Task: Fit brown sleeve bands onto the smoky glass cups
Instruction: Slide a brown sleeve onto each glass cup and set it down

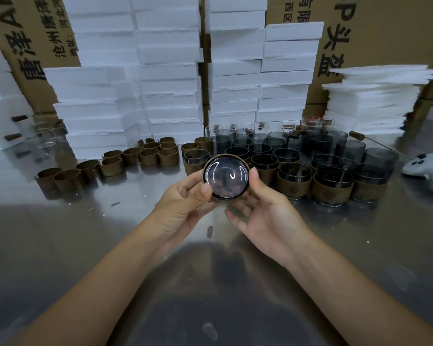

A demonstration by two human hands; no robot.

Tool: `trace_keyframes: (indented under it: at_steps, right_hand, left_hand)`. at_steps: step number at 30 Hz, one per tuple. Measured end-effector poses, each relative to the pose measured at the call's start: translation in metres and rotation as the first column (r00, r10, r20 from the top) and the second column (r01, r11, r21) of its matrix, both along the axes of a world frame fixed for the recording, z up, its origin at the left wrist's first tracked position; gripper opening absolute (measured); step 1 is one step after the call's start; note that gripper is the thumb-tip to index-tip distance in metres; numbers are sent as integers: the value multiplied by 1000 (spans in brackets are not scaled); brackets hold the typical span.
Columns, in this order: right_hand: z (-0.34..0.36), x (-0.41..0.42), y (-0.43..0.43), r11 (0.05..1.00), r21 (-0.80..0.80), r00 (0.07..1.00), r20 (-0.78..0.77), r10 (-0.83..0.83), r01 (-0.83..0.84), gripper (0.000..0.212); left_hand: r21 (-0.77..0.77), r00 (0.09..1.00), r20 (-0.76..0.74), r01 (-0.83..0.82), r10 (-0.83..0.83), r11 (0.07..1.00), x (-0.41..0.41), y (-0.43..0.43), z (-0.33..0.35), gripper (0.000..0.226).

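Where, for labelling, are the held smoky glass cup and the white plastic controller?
Smoky round glass cup (226, 179), head view: its camera-facing round face.
White plastic controller (425, 171), head view: its body.

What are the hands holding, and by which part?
A smoky glass cup, tipped end-on to the camera. The left hand and right hand grip its round side wall, where a brown sleeve band shows.

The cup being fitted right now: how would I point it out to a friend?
Find the shiny steel table and its crowd of smoky cups right of centre. Just in front, the left hand and right hand hold one cup between them. Only it is lifted and tipped, round end facing the camera.
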State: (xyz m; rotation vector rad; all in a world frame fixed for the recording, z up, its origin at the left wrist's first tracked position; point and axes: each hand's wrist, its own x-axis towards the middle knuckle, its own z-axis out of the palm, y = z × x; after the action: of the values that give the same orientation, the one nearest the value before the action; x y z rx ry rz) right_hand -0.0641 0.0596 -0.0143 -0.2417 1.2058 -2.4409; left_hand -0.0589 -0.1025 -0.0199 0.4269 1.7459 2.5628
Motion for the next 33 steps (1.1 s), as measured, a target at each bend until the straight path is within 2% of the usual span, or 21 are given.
trace_keyframes:
  at_steps: [8,17,21,24,26,28,30,33]
  right_hand:
    - [8,6,-3,990,-142,992,130,2,17,24]
    - [9,5,-3,987,-155,990,141,-11,33,22]
    - [6,3,-3,998,-51,996,88,-26,31,25]
    - [4,0,-4,977,211,998,43,-35,25,39]
    - [4,-1,-5,946,324,998,58,-3,-16,59]
    - [4,-2,-5,941,335,996,86,30,-57,68]
    - [5,0,-4,953,298,996,81,35,-58,61]
    - [7,-1,-1,982,185,998,52,-38,28,48]
  left_hand:
    - [-22,1000,-8,-19,19,1000,-1,0,-1,119]
    - [-26,999,-23,-25,24,999,-1,0,-2,112]
    - [-9,998,-34,-59,58,998,0,1,0,100]
    - [-19,992,-65,-113,112,993,0,-1,3,94]
    - [-119,984,-109,-157,144,980,1,-2,6,94]
    - [-208,980,-155,-155,123,966,3,-1,6,82]
    - [-281,971,-202,-182,127,942,3,2,5,65]
    - [-318,955,-217,-266,203,910,1,1,2,62]
